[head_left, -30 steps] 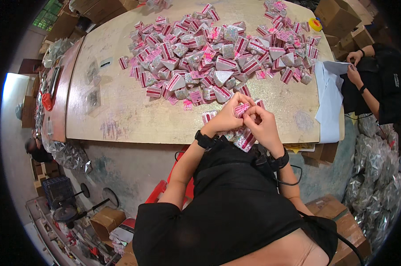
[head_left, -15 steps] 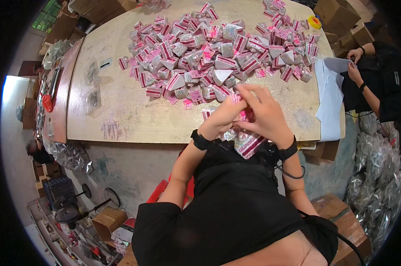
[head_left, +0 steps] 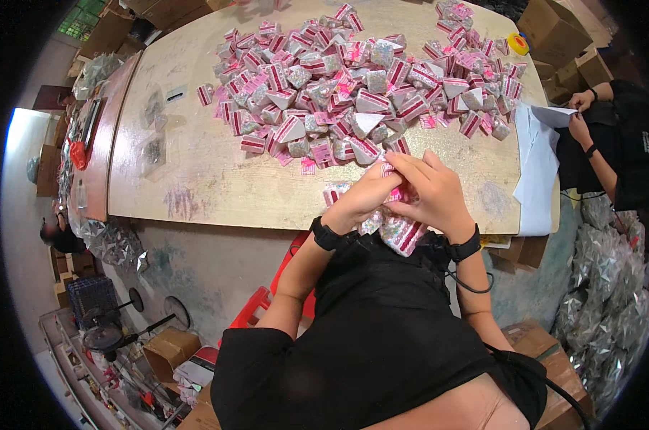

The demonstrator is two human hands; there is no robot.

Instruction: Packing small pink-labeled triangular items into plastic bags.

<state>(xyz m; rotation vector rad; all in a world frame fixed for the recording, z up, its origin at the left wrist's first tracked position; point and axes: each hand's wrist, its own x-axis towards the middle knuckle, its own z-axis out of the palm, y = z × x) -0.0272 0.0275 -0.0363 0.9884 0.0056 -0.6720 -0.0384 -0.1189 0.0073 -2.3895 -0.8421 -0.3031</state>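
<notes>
My left hand (head_left: pixel 362 198) and my right hand (head_left: pixel 433 188) meet above the table's near edge, fingers closed in a pinch. Between them they grip a pink printed tag (head_left: pixel 387 170), partly covered by the fingers. Just below my right hand hangs a glittery wedge shaped like a cake slice (head_left: pixel 402 235), white with a dark red stripe. Whether it is tied to the tag cannot be made out. Another striped slice (head_left: pixel 335 191) lies on the table beside my left hand. Beyond my hands spreads a heap of such slices (head_left: pixel 371 102) with pink tags among them.
The pale wooden table (head_left: pixel 231 193) reaches away in front of me. A yellow tape roll (head_left: pixel 517 44) sits at its far right. On the right, a co-worker's hands (head_left: pixel 581 115) hold a white sheet near white paper (head_left: pixel 536 172). A red stool (head_left: pixel 253 307) stands behind my left arm.
The view has shifted slightly. My right-hand fingers have drawn closer over the tag, and more of the slice beside my left hand shows. Both hands still grip the tag.
</notes>
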